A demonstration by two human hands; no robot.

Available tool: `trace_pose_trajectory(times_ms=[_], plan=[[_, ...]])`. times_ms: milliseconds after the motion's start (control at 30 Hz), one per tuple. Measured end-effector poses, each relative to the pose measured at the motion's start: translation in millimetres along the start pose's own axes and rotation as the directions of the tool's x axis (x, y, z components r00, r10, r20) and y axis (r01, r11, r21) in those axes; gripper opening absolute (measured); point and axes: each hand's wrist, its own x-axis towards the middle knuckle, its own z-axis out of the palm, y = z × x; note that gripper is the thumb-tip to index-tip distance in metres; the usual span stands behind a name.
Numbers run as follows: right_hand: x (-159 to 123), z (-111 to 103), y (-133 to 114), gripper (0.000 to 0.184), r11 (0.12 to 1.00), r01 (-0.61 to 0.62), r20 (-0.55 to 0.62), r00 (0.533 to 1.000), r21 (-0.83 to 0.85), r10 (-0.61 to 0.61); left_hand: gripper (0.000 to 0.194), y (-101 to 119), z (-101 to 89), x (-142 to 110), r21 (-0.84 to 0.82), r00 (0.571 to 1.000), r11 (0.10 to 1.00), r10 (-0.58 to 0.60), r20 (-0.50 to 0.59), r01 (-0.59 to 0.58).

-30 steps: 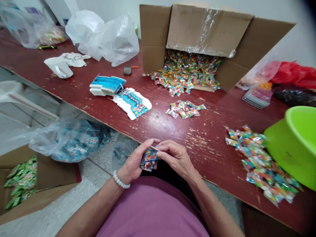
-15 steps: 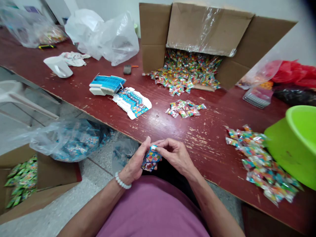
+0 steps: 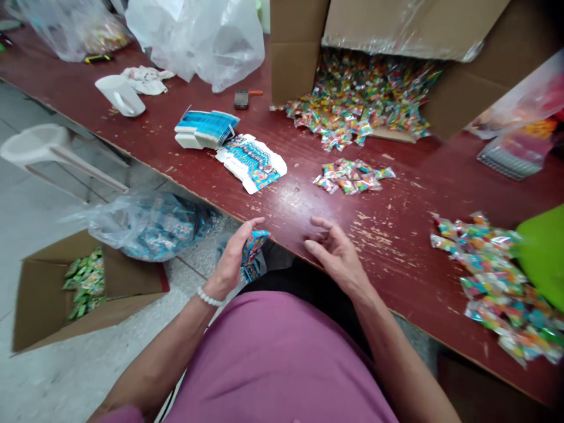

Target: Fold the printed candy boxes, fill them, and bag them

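The left hand [image 3: 230,261] held a small blue printed box [image 3: 254,242] against its palm, with the thumb up along one side. The right hand [image 3: 339,255] held nothing; its fingers were apart and a little bent. The little pile of candy packets [image 3: 355,176] was on the red table [image 3: 304,217]. The right hand was on the near side of that pile, and the left hand and its box were nearer and to the left of it. Left of the pile lay a flat blue carton [image 3: 253,161], and farther left was a stack of blue cartons [image 3: 206,128]. Behind the pile, a big cardboard box [image 3: 296,56] spilled more candy. Right of the pile and nearer, a bigger heap of candy packets [image 3: 502,288] touched a green tub [image 3: 544,252].
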Motion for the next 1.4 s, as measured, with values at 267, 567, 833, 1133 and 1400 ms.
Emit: trace_pose_trajectory(times_ms=[267,567,833,1133,1400], plan=[[2.8,-12.7,8.9,0.032,0.993,0.005,-0.041,0.999,-0.118,-0.01,0.026,13.6,-29.3,44.3,0.397,0.835,0.816,0.519,-0.184,-0.42],[-0.2,-20.9,17.6,0.022,0.974,0.063,-0.076,0.994,-0.219,-0.081,0.013,7.7,-3.5,52.3,0.461,0.767,0.698,0.639,-0.057,-0.548],[0.3,-22.5,18.6,0.02,0.967,0.084,-0.073,0.992,-0.241,-0.104,0.03,41.2,-17.5,95.2,0.93,0.645,0.089,0.743,0.176,-0.357],[1.9,-17.4,23.6,0.016,0.953,0.164,-0.1,0.976,-0.257,-0.195,0.051,50.5,-3.5,141.3,0.961,0.881,-0.253,0.423,0.21,-0.108],[1.4,-18.5,21.3,0.017,0.954,0.15,-0.1,0.978,-0.259,-0.181,0.053,64.9,-1.4,155.2,0.995,0.925,-0.078,0.37,0.091,-0.066]])
